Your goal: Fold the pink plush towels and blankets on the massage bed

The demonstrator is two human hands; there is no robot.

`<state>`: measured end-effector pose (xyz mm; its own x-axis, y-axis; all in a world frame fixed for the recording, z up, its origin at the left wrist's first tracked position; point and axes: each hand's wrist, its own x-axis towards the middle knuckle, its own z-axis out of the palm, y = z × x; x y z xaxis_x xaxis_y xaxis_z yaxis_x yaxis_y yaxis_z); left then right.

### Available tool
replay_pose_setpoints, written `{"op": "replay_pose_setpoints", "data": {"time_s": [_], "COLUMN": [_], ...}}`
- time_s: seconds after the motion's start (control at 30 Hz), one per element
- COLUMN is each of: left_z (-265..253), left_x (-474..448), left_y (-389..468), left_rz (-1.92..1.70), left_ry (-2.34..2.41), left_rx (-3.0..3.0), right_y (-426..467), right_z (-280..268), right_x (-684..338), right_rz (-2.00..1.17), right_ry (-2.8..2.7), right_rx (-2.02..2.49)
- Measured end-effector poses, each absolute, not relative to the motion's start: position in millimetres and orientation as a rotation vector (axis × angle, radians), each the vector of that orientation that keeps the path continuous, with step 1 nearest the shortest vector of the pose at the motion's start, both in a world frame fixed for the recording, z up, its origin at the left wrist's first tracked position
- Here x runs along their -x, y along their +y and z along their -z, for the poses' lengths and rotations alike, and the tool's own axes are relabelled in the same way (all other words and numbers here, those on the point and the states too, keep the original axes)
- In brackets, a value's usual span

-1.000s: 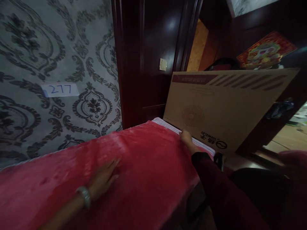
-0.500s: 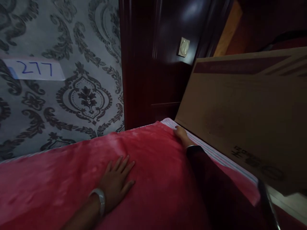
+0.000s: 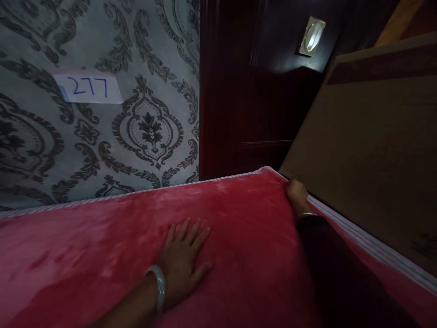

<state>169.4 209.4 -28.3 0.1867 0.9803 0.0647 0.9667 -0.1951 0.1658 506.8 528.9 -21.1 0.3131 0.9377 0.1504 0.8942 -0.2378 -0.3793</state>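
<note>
A pink-red plush blanket (image 3: pixel 239 228) lies spread over a bed. Pale stripes of the mattress or sheet (image 3: pixel 362 239) show along the right edge and as a thin band at the back. My left hand (image 3: pixel 184 259) rests flat on the blanket with its fingers spread, a pale bangle on the wrist. Up by the far right corner, my right hand (image 3: pixel 297 193) is closed on the blanket's edge, a thin bangle at its dark sleeve. Its fingertips are partly hidden at the bed's side.
A large cardboard sheet or box (image 3: pixel 368 132) leans close along the bed's right side. Behind the bed are a patterned wall (image 3: pixel 150 123) with a paper label (image 3: pixel 90 88) marked 277, and a dark red wood panel (image 3: pixel 235 100) bearing a switch (image 3: pixel 312 37).
The blanket's edge has moved out to the far right corner, covering striped cloth that showed there before. My right hand moved with it. The left hand stays flat; the view has turned slightly left.
</note>
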Motion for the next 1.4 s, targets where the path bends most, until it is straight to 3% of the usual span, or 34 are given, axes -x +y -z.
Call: {"op": "replay_pose_setpoints", "data": {"time_s": [0.47,0.83,1.07,1.4], "left_z": [28.3,58.0,61.9,35.3], "left_x": [-167.4,-158.6,-153.5,-163.2], "left_y": [216.3,215.2,217.1,222.2], "left_rz": [-0.229,-0.388,-0.343,-0.172], "left_ry": [1.971,2.034,1.975,1.987], "left_rx": [-2.359,-2.545,-2.562,-2.426], "right_y": [497.0,563.8,573.7,491.2], "right_z": [12.2,16.9,31.3,7.4], "right_x": [-558.0,-498.4,-504.3,-577.6], "right_rz": [-0.246,-0.163,-0.129,-0.286], "right_ry": [-1.718,-1.994,-1.91,-1.87], "right_rx": [2.247,1.869,2.06,2.128]}}
